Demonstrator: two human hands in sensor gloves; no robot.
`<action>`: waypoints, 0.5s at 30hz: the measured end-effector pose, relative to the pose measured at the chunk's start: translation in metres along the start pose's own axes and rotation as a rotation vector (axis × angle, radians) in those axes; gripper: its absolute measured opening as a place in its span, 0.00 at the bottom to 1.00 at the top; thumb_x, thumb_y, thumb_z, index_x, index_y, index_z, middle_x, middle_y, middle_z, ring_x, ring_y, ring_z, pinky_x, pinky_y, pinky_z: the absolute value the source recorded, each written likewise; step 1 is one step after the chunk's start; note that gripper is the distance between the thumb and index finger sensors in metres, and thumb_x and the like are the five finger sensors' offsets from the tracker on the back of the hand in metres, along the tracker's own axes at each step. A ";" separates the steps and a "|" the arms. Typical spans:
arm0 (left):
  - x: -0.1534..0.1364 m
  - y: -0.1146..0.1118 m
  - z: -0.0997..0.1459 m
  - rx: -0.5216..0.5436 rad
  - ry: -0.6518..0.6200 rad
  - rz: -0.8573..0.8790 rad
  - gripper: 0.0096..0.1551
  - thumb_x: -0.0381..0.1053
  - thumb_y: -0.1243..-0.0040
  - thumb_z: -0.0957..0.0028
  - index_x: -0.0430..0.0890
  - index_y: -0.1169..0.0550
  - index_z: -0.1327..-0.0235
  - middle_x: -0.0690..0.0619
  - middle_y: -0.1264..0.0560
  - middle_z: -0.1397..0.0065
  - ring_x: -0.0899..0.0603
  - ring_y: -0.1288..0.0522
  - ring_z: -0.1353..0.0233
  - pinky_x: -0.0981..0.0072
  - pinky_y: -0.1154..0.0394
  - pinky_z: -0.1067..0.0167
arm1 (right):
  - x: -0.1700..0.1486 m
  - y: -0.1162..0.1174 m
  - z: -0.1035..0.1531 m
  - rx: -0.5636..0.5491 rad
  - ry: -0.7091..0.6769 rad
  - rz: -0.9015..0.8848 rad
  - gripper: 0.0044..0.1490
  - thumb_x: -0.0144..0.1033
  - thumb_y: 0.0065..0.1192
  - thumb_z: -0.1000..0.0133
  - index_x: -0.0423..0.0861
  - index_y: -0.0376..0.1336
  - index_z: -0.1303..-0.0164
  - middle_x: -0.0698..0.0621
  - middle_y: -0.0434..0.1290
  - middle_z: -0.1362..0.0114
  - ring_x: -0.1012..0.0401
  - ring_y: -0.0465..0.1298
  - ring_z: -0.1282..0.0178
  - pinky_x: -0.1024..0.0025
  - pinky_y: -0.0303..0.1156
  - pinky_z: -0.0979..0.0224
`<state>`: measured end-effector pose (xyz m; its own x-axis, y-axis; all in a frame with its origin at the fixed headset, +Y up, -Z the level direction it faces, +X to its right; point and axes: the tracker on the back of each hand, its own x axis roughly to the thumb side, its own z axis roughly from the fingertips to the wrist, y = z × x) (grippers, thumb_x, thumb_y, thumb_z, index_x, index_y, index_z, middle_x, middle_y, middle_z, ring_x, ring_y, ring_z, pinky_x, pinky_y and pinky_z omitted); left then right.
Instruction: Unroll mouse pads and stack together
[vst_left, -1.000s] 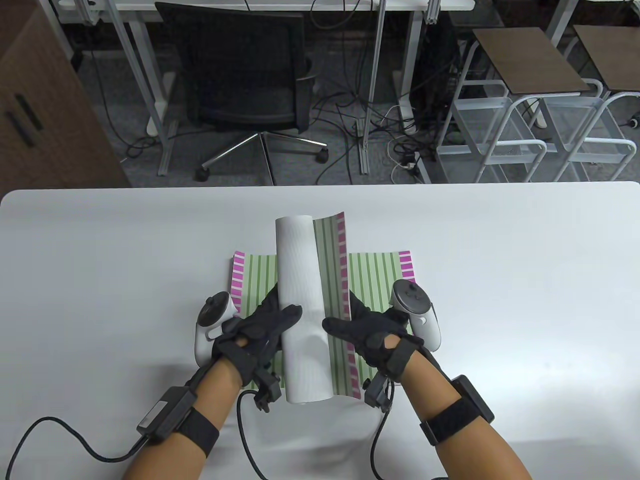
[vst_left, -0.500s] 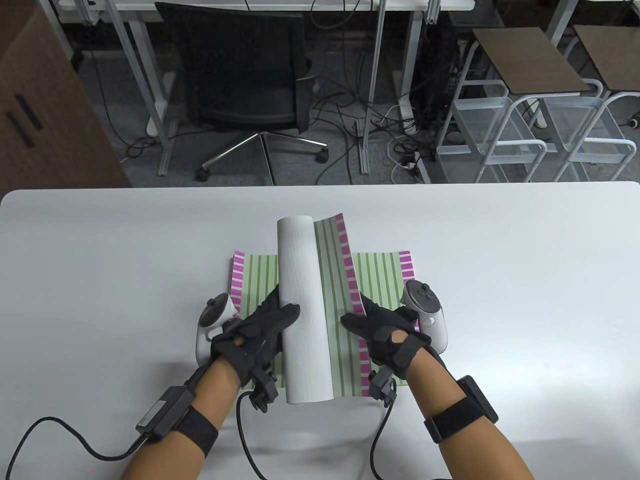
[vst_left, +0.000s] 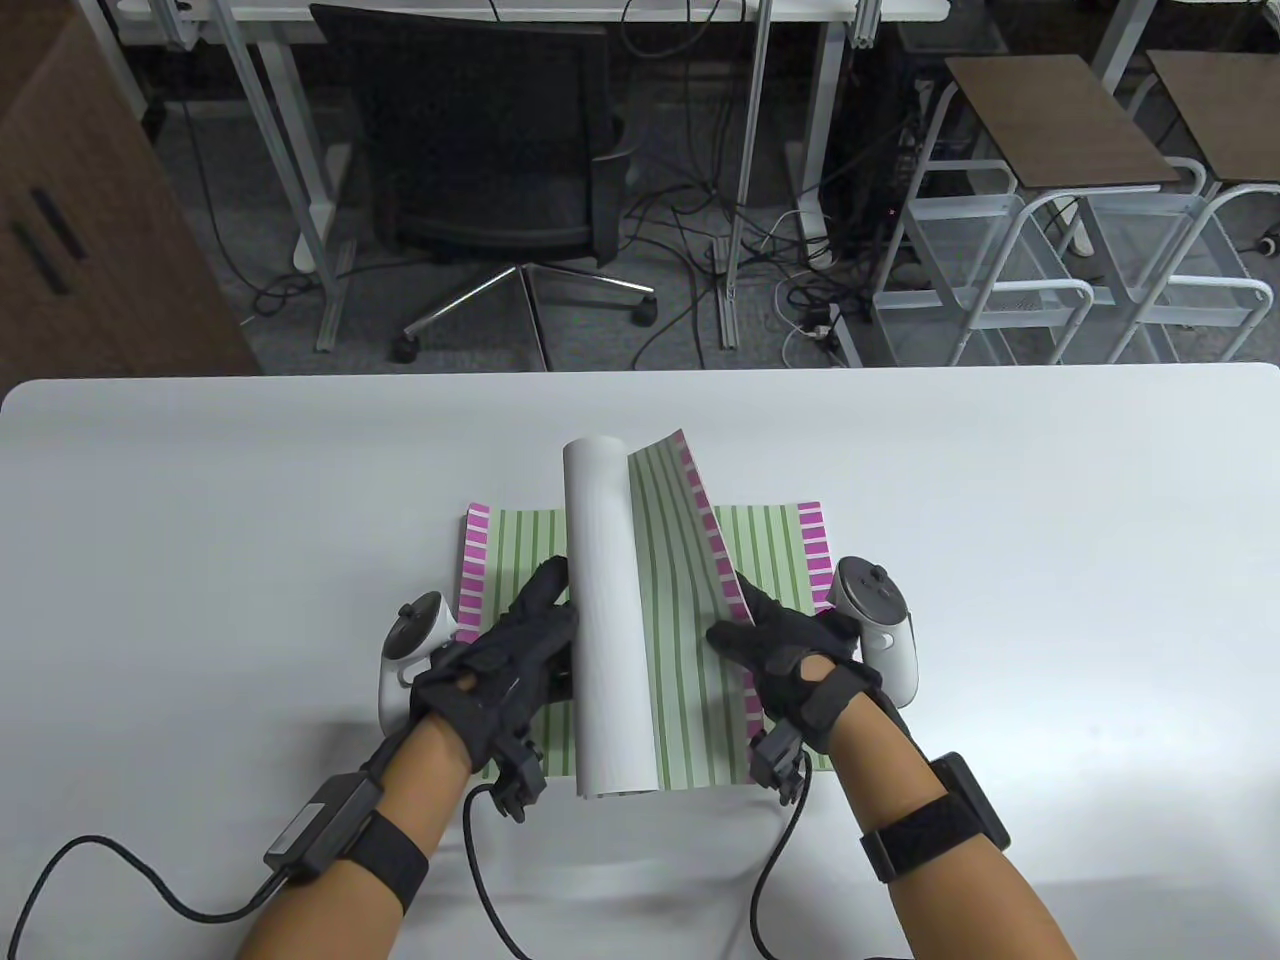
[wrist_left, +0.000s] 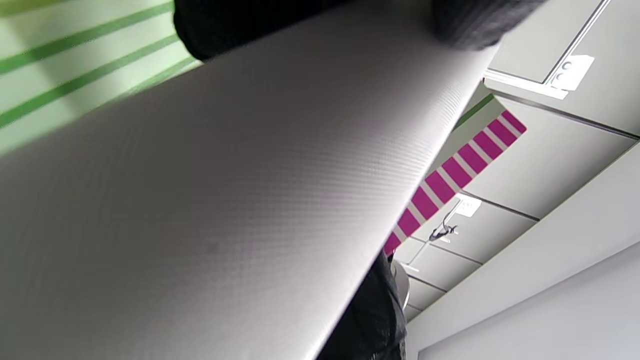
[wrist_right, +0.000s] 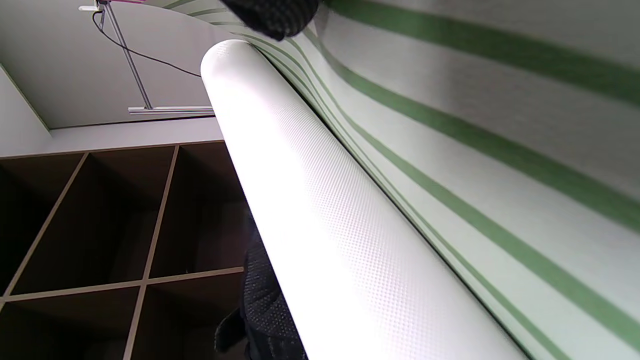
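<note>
At table centre a half-rolled mouse pad (vst_left: 610, 620) was held above a flat mouse pad (vst_left: 770, 545), gripped at nine o'clock by the left hand (vst_left: 500, 670); its striped three-o'clock edge was pinched by the right hand (vst_left: 790, 660)

The white table (vst_left: 1000, 520) lies bare along its left edge, right edge and far edge, so a hand can pass there freely. The middle, toward the near edge, is taken by a flat striped mat (vst_left: 770, 540) with a half-rolled mat (vst_left: 605, 610) on top of it. The left hand (vst_left: 500, 670) and the right hand (vst_left: 790, 665) stand on both sides of the roll, closing the near approach.
</note>
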<state>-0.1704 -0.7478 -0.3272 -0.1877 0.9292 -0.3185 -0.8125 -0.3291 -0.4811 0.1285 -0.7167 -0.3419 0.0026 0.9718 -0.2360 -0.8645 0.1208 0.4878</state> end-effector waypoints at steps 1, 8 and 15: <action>-0.001 -0.001 -0.001 -0.009 0.003 -0.005 0.50 0.66 0.45 0.38 0.59 0.60 0.19 0.45 0.51 0.17 0.34 0.35 0.18 0.40 0.31 0.31 | 0.001 0.001 0.000 -0.002 -0.005 0.012 0.42 0.26 0.59 0.47 0.54 0.45 0.26 0.41 0.62 0.30 0.43 0.82 0.46 0.53 0.80 0.48; -0.008 -0.002 -0.002 0.002 0.049 -0.039 0.66 0.73 0.38 0.43 0.56 0.70 0.24 0.47 0.57 0.17 0.35 0.40 0.17 0.38 0.35 0.29 | 0.010 0.012 0.002 0.014 -0.034 0.092 0.42 0.27 0.59 0.47 0.55 0.45 0.26 0.41 0.61 0.29 0.41 0.81 0.45 0.52 0.80 0.47; -0.006 0.006 0.000 0.056 0.033 0.000 0.61 0.68 0.37 0.42 0.55 0.65 0.22 0.48 0.49 0.18 0.38 0.33 0.20 0.42 0.31 0.31 | 0.016 0.006 0.004 -0.008 -0.059 0.072 0.41 0.26 0.59 0.47 0.54 0.46 0.26 0.41 0.62 0.30 0.42 0.81 0.46 0.52 0.80 0.48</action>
<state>-0.1737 -0.7551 -0.3279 -0.1707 0.9228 -0.3455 -0.8425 -0.3185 -0.4344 0.1252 -0.7001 -0.3394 -0.0308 0.9881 -0.1506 -0.8675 0.0484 0.4951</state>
